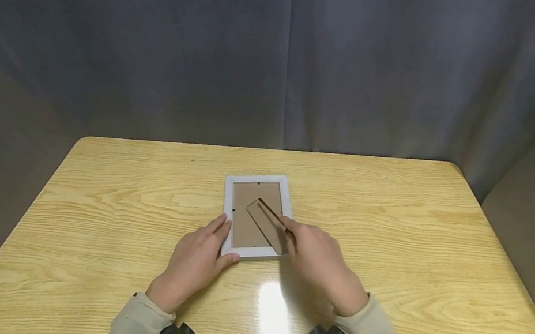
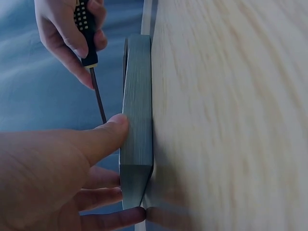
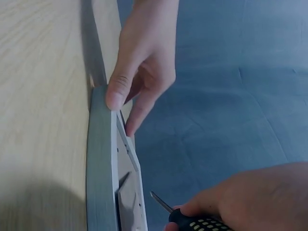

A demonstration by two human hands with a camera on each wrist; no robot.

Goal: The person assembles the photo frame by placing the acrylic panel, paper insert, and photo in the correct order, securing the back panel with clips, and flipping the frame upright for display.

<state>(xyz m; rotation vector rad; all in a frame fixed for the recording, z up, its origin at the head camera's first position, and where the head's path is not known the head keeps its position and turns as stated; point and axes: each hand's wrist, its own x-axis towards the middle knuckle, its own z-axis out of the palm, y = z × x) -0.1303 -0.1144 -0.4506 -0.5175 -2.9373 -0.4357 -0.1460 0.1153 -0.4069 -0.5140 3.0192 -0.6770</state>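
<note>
A white picture frame (image 1: pixel 229 191) lies on the table with its back up, showing a brown backing board (image 1: pixel 243 230) and an easel flap (image 1: pixel 264 225). My left hand (image 1: pixel 197 258) grips its near left corner, thumb along the near edge and fingers on the left side. In my right hand (image 1: pixel 321 257) is a screwdriver, its thin metal shaft (image 1: pixel 268 209) slanting over the flap. The dark screwdriver handle (image 2: pixel 87 33) with pale dots sits within the curled fingers in the left wrist view. From the right wrist view, the screwdriver tip (image 3: pixel 153 194) stands off the back.
Small dark tabs (image 1: pixel 258 183) sit along the inner rim of the frame. Under everything is a light wood-grain table (image 1: pixel 420 232), with a bright reflection near the front. A dark grey curtain (image 1: pixel 186 49) hangs behind and at the sides.
</note>
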